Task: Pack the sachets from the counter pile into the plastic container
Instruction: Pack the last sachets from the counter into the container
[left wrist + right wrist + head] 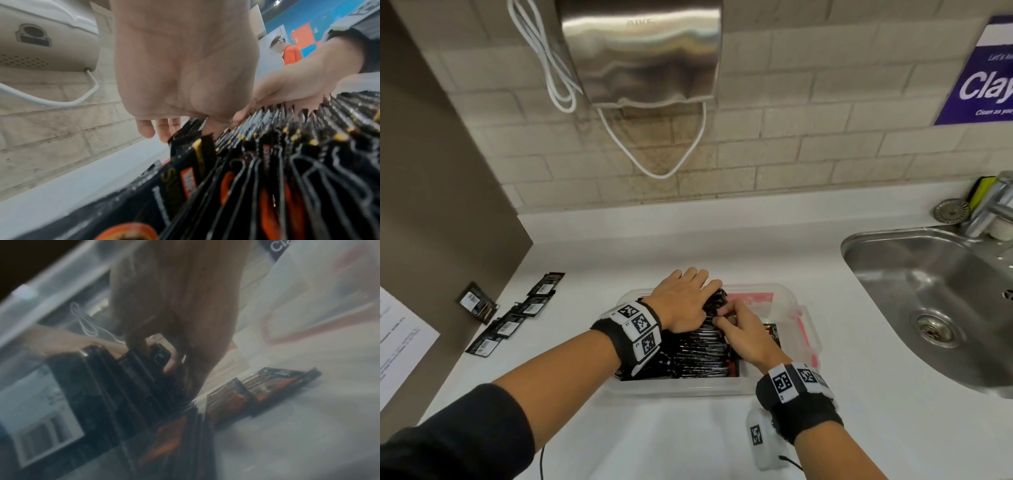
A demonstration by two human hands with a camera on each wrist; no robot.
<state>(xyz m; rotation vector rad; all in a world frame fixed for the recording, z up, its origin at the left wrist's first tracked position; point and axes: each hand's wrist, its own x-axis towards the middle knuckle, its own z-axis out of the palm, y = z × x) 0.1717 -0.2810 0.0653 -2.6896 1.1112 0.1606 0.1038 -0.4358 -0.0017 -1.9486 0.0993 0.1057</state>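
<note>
Glossy foil sachets (702,346); clear plastic container (688,389); steel sink (928,294).

The purple sign (984,73), up right of the hands, reads "Clay", cut off at the frame edge, with small lines beginning "Let's" and "Clean as you". The dryer (640,51) above them bears faint embossing, perhaps "AIKE". Sachet print is too blurred to read.

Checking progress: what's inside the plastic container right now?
The plastic container holds a row of upright black sachets and one flat sachet. Both hands hide the row's far end.
</note>
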